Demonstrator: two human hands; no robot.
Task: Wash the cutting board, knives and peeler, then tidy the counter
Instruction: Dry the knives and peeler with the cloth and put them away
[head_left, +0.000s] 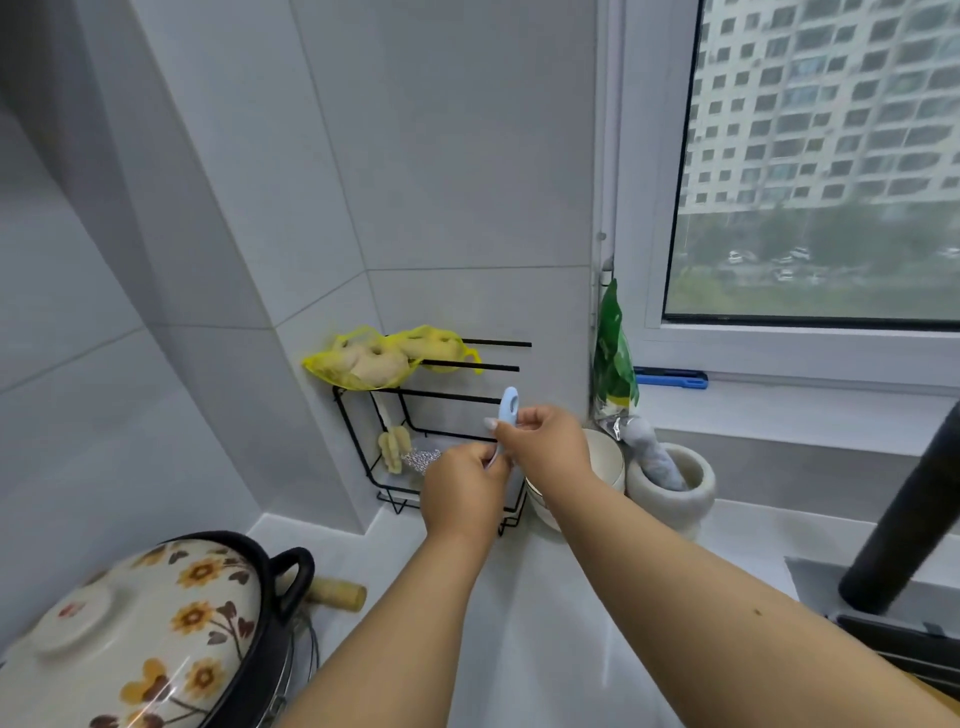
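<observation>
Both hands meet above the pale grey counter (545, 597), in front of a black wire rack (363, 441) against the tiled wall. Her right hand (545, 441) pinches the upper part of a light blue plastic peeler (508, 410) with a hanging hole at its top, while the left hand (462, 488) grips its lower end; the peeler stands nearly upright between them. On the rack's top bars lies a yellow net bag of ginger (374, 358). Just right of the hands are a cream ceramic bowl (608, 462), a white stone mortar with a grey pestle (675, 483), and a green foil packet (615, 358) whose print is too blurred to read. At lower left sits a flower-patterned clay pot lid (130, 634).
</observation>
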